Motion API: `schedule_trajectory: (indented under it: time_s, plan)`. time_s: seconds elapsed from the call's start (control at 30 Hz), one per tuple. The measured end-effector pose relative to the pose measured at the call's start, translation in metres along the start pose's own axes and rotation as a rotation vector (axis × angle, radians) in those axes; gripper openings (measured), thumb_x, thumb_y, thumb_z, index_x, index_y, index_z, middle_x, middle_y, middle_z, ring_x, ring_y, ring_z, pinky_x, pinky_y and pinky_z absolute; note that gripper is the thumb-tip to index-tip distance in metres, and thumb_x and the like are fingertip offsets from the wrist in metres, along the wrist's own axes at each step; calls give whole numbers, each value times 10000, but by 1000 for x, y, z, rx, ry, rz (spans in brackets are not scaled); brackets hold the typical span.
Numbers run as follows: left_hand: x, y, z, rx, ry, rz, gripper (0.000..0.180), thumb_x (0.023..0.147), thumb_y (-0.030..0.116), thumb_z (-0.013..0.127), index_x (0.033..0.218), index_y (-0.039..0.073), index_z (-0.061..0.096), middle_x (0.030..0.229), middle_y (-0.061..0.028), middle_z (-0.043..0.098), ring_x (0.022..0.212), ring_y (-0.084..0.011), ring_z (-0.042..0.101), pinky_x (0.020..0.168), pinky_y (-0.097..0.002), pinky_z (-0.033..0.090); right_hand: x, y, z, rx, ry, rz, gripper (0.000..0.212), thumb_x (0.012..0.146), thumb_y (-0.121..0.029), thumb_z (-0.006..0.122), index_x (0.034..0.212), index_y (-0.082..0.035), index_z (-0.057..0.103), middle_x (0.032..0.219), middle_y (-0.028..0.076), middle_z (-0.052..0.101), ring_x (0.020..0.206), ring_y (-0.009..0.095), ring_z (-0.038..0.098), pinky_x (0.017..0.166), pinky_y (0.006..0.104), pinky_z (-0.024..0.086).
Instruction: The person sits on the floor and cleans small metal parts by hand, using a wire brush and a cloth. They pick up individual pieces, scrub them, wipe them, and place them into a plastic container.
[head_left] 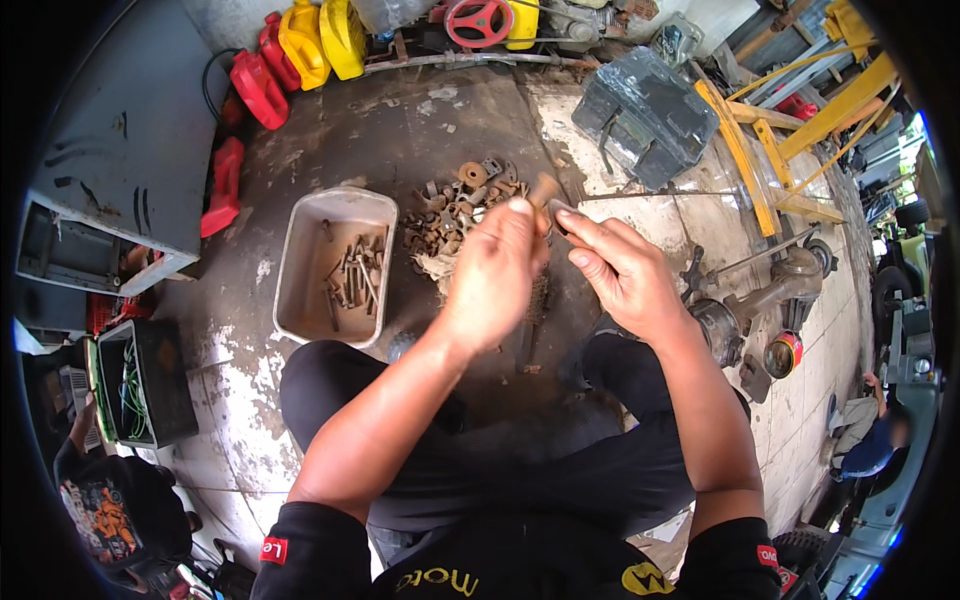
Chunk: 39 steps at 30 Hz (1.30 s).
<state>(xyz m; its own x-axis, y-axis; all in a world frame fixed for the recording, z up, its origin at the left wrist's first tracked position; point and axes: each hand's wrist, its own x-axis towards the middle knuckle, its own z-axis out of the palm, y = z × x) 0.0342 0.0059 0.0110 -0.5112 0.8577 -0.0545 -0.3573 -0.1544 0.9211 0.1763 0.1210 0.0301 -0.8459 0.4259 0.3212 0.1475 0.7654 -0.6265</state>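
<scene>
My left hand (495, 270) is closed around a small rusty metal part (545, 187) whose brown end sticks out above the fingers. My right hand (622, 268) meets it from the right, its fingertips pinching the same part's near end. Both hands hover above a pile of rusty nuts, washers and fittings (452, 212) on the concrete floor. A brush-like tool (540, 300) lies on the floor just under the hands. My knees in black trousers frame the spot.
A dented metal tray (300, 300) with several rusty bolts sits left of the pile. Red and yellow jerry cans (300, 50) line the back. There is a grey box (645, 115), a yellow steel frame (770, 150) and an axle part (760, 300) on the right, and a black crate (165, 385) on the left. Other people crouch at both lower corners.
</scene>
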Motion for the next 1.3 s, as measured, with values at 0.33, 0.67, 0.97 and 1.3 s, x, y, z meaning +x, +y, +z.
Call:
schedule_trajectory:
  time_s: [0.33,0.67,0.97,1.3]
  plan:
    - [-4,3,2,160,-58,30,404,1099,354,390,890,46,547,696,21,482,635,-65,419,578,-245,380,9,-22,4,101,163,-134,385,942,-120,679,1323,-93,632,1006,127,689,906,248,723,734,326,566]
    - [4,24,-11,68,4,44,385,1101,362,378,907,66,530,663,33,428,616,-63,394,568,-235,343,3,-16,-5,-83,130,-90,387,928,-117,690,1311,-95,638,1031,108,702,829,236,714,723,338,578]
    - [-3,10,-3,41,-131,-44,392,1101,350,369,878,65,520,649,33,411,605,-72,373,571,-247,344,8,-10,8,92,161,-142,395,909,-113,714,1299,-108,656,990,103,695,812,239,704,691,324,559]
    - [0,10,-2,56,-104,-19,383,1096,346,388,867,69,520,642,34,422,586,-65,362,537,-245,327,8,-16,7,22,247,-166,396,927,-152,697,1314,-90,643,967,105,684,785,248,696,685,336,556]
